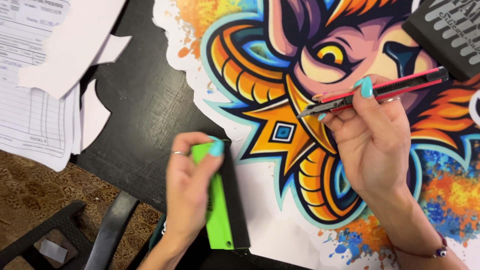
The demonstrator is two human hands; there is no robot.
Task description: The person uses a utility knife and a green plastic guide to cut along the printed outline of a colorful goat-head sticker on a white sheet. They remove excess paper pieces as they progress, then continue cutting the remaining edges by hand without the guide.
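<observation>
Head view: slim pink-and-black snap-off utility knife [380, 91] is pinched in the right hand [372, 137], blade tip over the big colourful printed lion sticker sheet [280, 100]. Left hand [187, 187] is clamped around a green-and-black plastic squeegee [225, 210] at the sticker's edge. Everything sits on a black worktop [140, 115], with white paper forms [35, 100] off at its left edge.

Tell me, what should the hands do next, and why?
Probably lower the pink utility knife in the right hand toward the colourful sticker print: its blade tip hovers just above the orange star, while the left hand holds the green squeegee at the edge.
</observation>
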